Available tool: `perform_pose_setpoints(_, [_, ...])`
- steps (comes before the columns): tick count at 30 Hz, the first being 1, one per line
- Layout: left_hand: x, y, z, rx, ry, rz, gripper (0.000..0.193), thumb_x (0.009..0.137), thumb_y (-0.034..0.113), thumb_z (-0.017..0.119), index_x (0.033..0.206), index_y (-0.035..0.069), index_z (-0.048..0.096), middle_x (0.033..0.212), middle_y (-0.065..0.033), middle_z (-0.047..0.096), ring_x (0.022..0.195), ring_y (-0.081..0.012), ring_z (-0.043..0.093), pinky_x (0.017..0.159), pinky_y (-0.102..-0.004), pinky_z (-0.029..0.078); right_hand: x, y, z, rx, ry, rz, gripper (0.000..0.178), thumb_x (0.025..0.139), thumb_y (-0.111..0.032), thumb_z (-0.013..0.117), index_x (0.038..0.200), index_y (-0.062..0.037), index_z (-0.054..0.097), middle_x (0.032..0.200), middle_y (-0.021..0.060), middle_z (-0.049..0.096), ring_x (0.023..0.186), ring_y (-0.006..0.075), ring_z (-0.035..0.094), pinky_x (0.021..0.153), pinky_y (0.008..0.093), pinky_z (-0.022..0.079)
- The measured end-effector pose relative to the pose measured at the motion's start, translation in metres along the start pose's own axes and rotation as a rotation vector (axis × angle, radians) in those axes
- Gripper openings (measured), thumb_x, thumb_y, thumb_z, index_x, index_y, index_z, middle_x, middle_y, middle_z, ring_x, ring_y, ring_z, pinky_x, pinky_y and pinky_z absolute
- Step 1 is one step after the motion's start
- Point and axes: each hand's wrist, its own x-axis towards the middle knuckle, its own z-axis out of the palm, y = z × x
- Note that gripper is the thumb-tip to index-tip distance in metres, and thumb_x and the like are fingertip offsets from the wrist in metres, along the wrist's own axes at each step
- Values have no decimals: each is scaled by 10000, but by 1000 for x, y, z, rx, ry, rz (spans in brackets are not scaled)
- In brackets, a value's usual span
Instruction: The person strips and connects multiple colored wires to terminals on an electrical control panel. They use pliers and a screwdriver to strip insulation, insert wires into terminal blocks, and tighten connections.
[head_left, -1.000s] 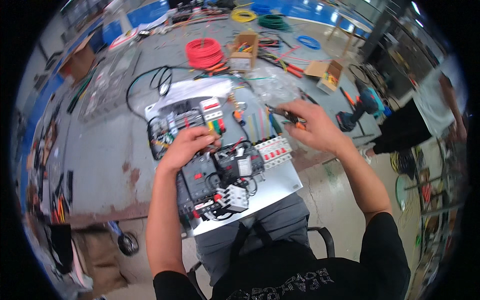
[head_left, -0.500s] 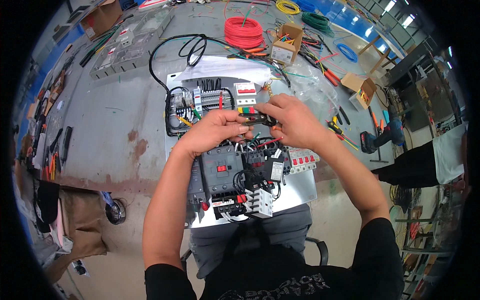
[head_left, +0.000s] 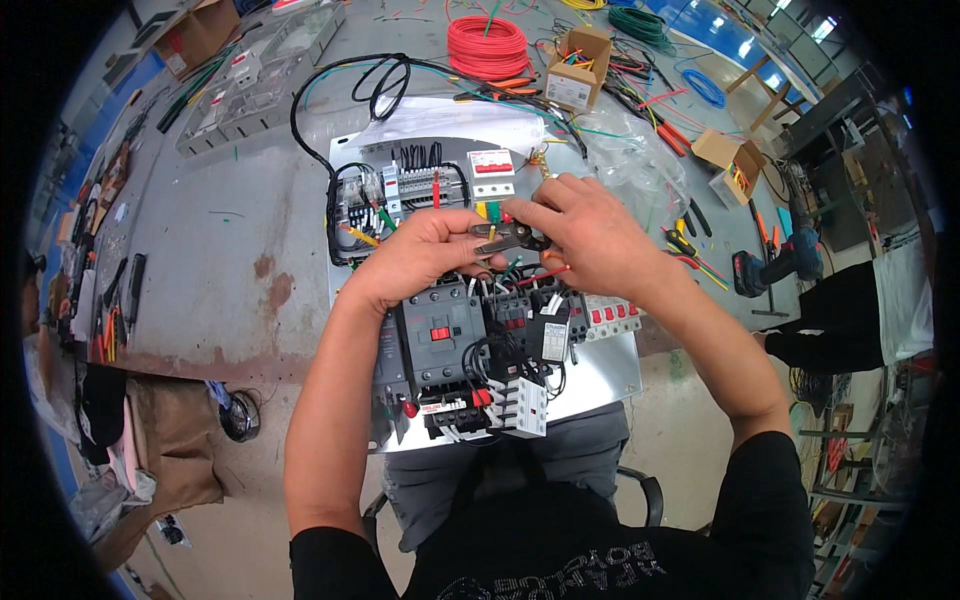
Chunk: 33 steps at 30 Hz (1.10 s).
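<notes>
My right hand (head_left: 590,235) grips a pair of wire strippers (head_left: 505,237) with dark flat jaws pointing left. Between finger and thumb my left hand (head_left: 430,252) pinches a thin wire (head_left: 491,232), its yellowish tip at the jaws; the fingers hide most of it. Both hands hover over a metal mounting plate (head_left: 610,372) full of electrical parts. Below the left hand sits a large grey contactor (head_left: 440,335) with a red square in its middle. A white breaker (head_left: 491,174) with a red toggle stands beyond the hands, and a row of breakers (head_left: 612,316) lies below the right wrist.
The plate reaches over the table's near edge, above my lap. Beyond it lie paper sheets (head_left: 455,122), a red wire coil (head_left: 487,46) and a small carton (head_left: 577,70). To the right are a second carton (head_left: 730,165), a plastic bag (head_left: 640,165) and a cordless drill (head_left: 780,262).
The wire strippers' jaws have turned a little, and the yellowish wire tip now shows at them. Both hands stay in nearly the same place. The whole view has shifted slightly.
</notes>
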Motion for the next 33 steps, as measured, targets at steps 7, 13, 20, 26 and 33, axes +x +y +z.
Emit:
perform_pose_setpoints(7, [-2, 1, 2, 4, 13, -1, 278, 1030, 152, 646, 1264, 4, 677, 1064, -74, 765, 946, -111, 713, 847, -259, 574, 0, 0, 3, -7, 7, -17, 643, 736, -113, 819, 1341, -128, 602, 1016, 106, 606, 1027, 310, 608, 878, 443, 482])
perform_pose_setpoints(13, [-2, -2, 2, -24, 16, -5, 244, 1032, 153, 642, 1219, 3, 685, 1052, -69, 765, 908, -96, 694, 837, -254, 566, 0, -2, 2, -19, 5, -12, 668, 736, -106, 826, 1361, -134, 592, 1010, 104, 601, 1017, 308, 609, 866, 445, 485])
perform_pose_setpoints(20, [-1, -1, 0, -15, -14, 10, 249, 1044, 150, 619, 1234, -1, 677, 1054, -66, 763, 918, -95, 693, 843, -249, 562, -1, -3, 2, -21, -11, 14, 680, 739, -105, 827, 1375, -162, 590, 1019, 96, 599, 1025, 305, 614, 865, 446, 499])
perform_pose_setpoints(26, [-1, -2, 0, -8, -7, 14, 272, 1052, 158, 609, 1264, 0, 671, 1071, -70, 761, 934, -104, 700, 851, -255, 565, 0, -2, 4, -34, -16, 25, 689, 737, -106, 828, 1379, -169, 585, 1037, 91, 599, 1029, 310, 617, 871, 445, 509])
perform_pose_setpoints(33, [-2, -1, 1, 6, 5, 19, 269, 1045, 156, 621, 1260, 1, 669, 1089, -77, 758, 984, -125, 718, 864, -262, 579, 0, -3, 5, 15, -8, 39, 732, 705, -17, 742, 1408, -159, 593, 1060, 111, 603, 1002, 323, 610, 909, 455, 510])
